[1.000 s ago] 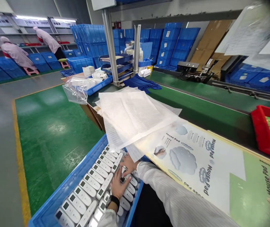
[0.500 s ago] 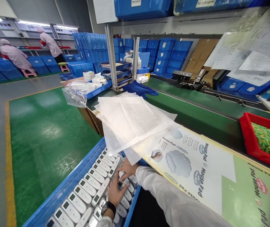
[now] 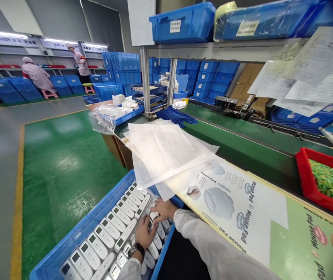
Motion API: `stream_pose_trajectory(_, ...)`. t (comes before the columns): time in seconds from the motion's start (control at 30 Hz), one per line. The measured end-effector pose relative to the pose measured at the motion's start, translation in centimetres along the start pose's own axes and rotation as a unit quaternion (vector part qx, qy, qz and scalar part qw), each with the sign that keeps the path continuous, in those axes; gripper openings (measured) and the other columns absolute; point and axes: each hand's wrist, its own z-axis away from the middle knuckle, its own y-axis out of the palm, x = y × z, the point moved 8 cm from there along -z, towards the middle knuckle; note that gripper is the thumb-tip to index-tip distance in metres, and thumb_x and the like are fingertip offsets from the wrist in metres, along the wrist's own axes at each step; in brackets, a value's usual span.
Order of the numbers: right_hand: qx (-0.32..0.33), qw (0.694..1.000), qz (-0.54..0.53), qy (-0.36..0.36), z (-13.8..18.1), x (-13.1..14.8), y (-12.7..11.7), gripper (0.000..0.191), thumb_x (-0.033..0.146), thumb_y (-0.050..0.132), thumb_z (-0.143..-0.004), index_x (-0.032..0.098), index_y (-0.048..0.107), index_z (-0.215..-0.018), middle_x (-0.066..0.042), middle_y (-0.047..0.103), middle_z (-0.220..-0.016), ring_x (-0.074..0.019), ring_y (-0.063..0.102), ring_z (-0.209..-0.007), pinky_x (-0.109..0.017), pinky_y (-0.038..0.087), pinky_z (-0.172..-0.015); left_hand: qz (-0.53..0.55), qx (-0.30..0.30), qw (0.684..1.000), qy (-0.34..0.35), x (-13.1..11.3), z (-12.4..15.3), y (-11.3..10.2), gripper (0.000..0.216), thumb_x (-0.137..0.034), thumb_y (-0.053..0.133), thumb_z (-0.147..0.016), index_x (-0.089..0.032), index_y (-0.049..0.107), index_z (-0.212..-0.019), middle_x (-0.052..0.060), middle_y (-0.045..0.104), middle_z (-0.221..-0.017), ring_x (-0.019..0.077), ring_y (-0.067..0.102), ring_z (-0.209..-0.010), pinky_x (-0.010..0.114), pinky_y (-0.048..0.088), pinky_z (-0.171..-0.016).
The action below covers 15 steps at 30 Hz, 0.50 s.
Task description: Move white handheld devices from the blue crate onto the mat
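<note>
Rectangular, open-topped blue plastic bin (image 3: 81,230) sits lower ctr, long side running lower L to upper R in view. Its L rim borders the shiny green floor (image 3: 67,186), so there's room to move that side; R rim is close by the person's dark clothing (image 3: 183,256). Far end's tighter: thin white translucent packing sheets (image 3: 166,151) overhang it, lying partly on a white, green & yellow-edged printed "Mouse Pad" board (image 3: 279,249). Over most of its length the bin is uncovered, reachable from above.

White elongated rounded plastic devices (image 3: 105,237) w/ small dark square screens lie in the bin in rows. L row: long axes slant upper L to lower R, screens at the L-rim end. Mid row lies lengthwise w/ the bin, axes lower L to upper R. R row, approx parallel to L row, is partly hidden by the hands.

L hand (image 3: 145,232), w/ black wristwatch (image 3: 138,248), is over the mid/R part; fingers bent, thumb & index parted, on the devices. R hand (image 3: 163,210) is just beside it, nearer the far end, fingers curled down, partly spread. Can't tell if either actually grips a device. Pale grey ribbed sleeve (image 3: 207,241) covers the R forearm.
</note>
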Motion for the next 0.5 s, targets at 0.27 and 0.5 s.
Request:
stream_pose_trajectory(0.27, 0.039, 0.999, 0.016, -0.015, -0.2, -0.1, 0.4, 0.070, 0.082, 0.057, -0.083, 0.032, 0.059, -0.133, -0.012, 0.068, -0.114, -0.0338, 0.069, -0.093, -0.050, 0.051, -0.081, -0.082, 0.046, 0.995, -0.037, -0.5, 0.9, 1.1, 0.058, -0.063, 0.057, -0.087, -0.031, 0.065, -0.135, 0.011, 0.043, -0.159, 0.0346, 0.045, -0.143, 0.050, 0.043, -0.112)
stream_pose_trajectory(0.5, 0.050, 0.998, 0.031, -0.010, -0.2, 0.3, -0.5, 0.070, 0.081, 0.056, -0.085, 0.026, 0.061, -0.128, -0.013, 0.071, -0.108, -0.0323, 0.070, -0.088, -0.048, 0.051, -0.081, -0.119, -0.004, 0.991, -0.068, -0.2, 1.1, -1.7, 0.077, -0.067, 0.046, -0.090, -0.018, 0.048, -0.149, 0.019, 0.054, -0.146, 0.0340, 0.052, -0.135, 0.047, 0.044, -0.108)
